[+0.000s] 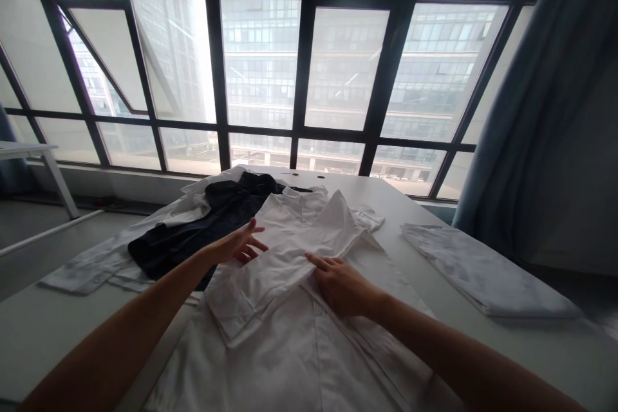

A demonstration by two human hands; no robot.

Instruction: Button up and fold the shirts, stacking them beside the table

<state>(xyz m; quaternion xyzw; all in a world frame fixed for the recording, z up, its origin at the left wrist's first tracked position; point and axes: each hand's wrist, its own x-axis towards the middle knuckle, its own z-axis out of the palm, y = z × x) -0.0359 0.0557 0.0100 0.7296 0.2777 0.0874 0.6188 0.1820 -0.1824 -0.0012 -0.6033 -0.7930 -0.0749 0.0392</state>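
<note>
A white button-up shirt [294,341] lies spread on the table before me, its collar toward the window. One of its sleeves runs across the front, with the cuff end at the lower left. My left hand [239,244] is at the shirt's left edge, fingers spread, holding nothing; whether its fingertips touch the fabric I cannot tell. On the middle of the shirt rests my right hand [338,280], laid flat over the crossed sleeve near the button line, fingers stretched out.
The white table [386,196] reaches toward a large framed window [263,64]. Left of the shirt lie a black garment [188,241] and more white garments [91,273]. A folded white cloth [483,270] lies at the right. A blue-grey curtain [521,129] hangs beyond it.
</note>
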